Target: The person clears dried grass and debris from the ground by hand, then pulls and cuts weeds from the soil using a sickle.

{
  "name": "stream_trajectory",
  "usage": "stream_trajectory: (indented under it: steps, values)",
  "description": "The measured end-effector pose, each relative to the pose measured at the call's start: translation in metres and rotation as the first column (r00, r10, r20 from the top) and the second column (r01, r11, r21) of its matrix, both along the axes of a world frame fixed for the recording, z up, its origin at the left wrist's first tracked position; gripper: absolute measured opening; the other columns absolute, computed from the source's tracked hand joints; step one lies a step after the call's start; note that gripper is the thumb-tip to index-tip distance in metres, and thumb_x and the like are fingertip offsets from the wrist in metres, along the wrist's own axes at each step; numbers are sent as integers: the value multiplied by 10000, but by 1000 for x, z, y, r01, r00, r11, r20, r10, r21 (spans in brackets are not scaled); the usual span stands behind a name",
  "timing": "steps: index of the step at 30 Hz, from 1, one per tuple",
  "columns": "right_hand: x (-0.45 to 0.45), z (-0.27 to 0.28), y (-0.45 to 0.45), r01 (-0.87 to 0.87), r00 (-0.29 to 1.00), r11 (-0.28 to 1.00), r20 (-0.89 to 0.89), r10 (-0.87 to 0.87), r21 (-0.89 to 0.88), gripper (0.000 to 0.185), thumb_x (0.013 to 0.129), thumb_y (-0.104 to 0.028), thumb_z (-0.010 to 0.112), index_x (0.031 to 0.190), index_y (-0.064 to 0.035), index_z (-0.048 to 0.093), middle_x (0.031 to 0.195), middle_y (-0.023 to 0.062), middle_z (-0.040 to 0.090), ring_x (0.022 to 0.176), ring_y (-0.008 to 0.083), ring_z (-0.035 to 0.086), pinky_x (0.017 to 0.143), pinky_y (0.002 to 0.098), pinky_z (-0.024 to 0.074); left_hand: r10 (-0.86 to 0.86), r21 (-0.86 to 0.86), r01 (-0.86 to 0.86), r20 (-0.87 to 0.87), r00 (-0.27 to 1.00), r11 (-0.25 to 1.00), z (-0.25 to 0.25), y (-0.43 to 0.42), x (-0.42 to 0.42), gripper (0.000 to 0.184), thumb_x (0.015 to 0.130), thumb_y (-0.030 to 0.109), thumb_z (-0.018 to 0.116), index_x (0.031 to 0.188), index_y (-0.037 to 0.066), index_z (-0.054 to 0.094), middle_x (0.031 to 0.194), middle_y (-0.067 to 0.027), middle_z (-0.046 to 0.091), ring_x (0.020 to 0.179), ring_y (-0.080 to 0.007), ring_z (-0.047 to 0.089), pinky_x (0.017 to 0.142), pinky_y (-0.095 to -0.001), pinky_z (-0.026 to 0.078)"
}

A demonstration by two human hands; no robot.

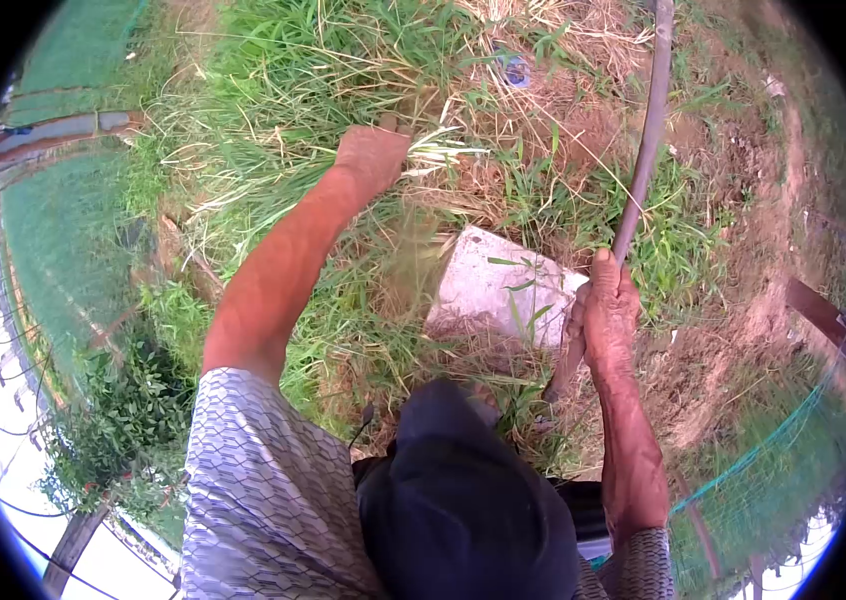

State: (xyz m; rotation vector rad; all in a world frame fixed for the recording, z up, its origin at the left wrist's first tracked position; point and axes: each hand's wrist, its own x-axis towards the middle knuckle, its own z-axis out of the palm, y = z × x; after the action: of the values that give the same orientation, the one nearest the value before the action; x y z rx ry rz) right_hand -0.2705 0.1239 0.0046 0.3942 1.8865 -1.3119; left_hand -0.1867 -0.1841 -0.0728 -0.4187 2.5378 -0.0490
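Note:
My left hand (375, 155) reaches forward, closed around a bunch of long grass (293, 190). Pale stem ends (438, 150) stick out to the right of the fist, and green blades trail to its left. On the right, my right hand (608, 310) wraps around a long, slightly curved wooden pole (648, 140). The pole slants from the top edge down toward my legs; its far end is out of the frame. Beside my right hand lies a pale flat slab (503, 285) on the ground, with some weed leaves over it.
Tall green grass (273, 60) grows at the upper left. A small blue scrap (515, 70) lies among dry straw (593, 50) at the top. Green netting (73, 240) stands on the left, with a leafy bush (128, 420) below. A rusty beam (823, 315) juts in from the right.

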Motion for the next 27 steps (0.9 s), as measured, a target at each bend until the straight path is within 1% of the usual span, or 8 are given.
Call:
stream_trajectory:
  steps: [1,3,7,10,16,19,24,27]
  values:
    - [4,-4,10,2,1000,1000,-2,-2,3,378,931,-453,518,838,-98,430,501,-42,363,369,75,376,330,248,316,-43,18,43,5,999,999,7,2,0,325,816,95,572,1137,51,536,1150,-164,550,834,-290,671,626,-398,545]
    - [22,-28,56,-551,763,676,-31,645,489,407,939,-422,509,945,-15,517,585,48,495,461,168,502,405,335,405,-62,76,57,59,996,995,17,9,9,351,829,102,563,1175,67,512,1122,-165,557,831,-274,667,598,-400,543]
    - [35,-6,180,-571,808,732,93,582,373,431,933,-426,519,1000,-1,548,624,49,521,541,155,520,496,325,421,33,270,-100,241,970,958,42,48,107,450,814,129,615,1247,114,496,1019,-178,592,752,-248,647,581,-392,533]
    - [29,16,199,-547,832,779,97,546,307,426,927,-443,529,952,-18,540,592,4,480,508,98,473,454,295,391,87,316,-118,110,990,941,19,72,165,513,803,133,633,1289,126,472,1032,-193,584,738,-246,640,589,-382,530]
    - [6,5,75,-400,913,889,14,407,225,451,923,-492,514,979,-44,518,545,-46,393,424,60,399,377,259,338,181,302,-185,44,983,935,15,56,127,722,765,80,631,1406,139,304,1344,-226,396,757,-261,650,624,-387,542]
    - [8,-13,139,-691,636,559,18,772,458,438,927,-473,515,963,-38,539,587,45,499,502,147,495,433,336,398,98,216,-109,62,993,970,48,39,87,824,738,55,623,1444,147,207,1429,-215,318,836,-309,646,678,-405,550]
    - [16,14,192,-701,608,534,4,794,473,434,922,-445,540,912,-12,552,603,76,521,524,174,496,485,348,411,140,365,-150,53,989,919,15,35,80,907,716,125,664,1464,111,150,1429,-268,281,1059,-414,573,820,-450,530]
    - [19,17,165,-565,824,781,139,549,268,370,928,-436,537,907,-68,511,547,-13,429,429,90,409,384,280,335,276,346,-327,189,942,880,5,70,102,899,727,201,649,1452,32,146,1399,-273,322,1021,-417,594,794,-457,536]
